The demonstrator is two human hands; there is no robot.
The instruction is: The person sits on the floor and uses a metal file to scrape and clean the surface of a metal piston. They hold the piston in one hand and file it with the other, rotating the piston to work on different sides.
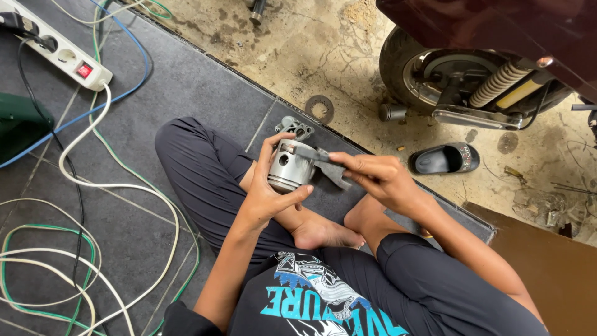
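A person sits cross-legged on a dark grey floor mat (186, 99), and both bare hands are up in front of the knees. The left hand (264, 193) holds one metal piston (287, 167): a short silvery cylinder with a round pin hole in its side. The thumb lies under the lower rim and the other fingers (268, 148) curl over the far side, so the fingers are clamped on the piston. The right hand (373, 175) pinches one strip of grey abrasive cloth (323, 160) between thumb and forefinger; its fingers are pressed together on the strip, which lies across the top edge of the piston and hangs down towards the right. The piston is thus in mid-air above the person's crossed shins, between the two hands, touching both the left palm and the strip.

Just beyond the piston, on the mat, lies one small grey cast metal part (295, 127). On the stained concrete floor past the mat edge there is one flat ring-shaped gasket (319, 108), one black slipper (444, 158) and one small dark cylinder (392, 112) near the rear wheel (429, 71) of a scooter, whose one spring shock absorber (500, 81) shows beside it. At the upper left lies one white power strip (59, 53) with a red switch, and several loose cables cross the mat: white (93, 124), green and blue ones, too tangled to count exactly.
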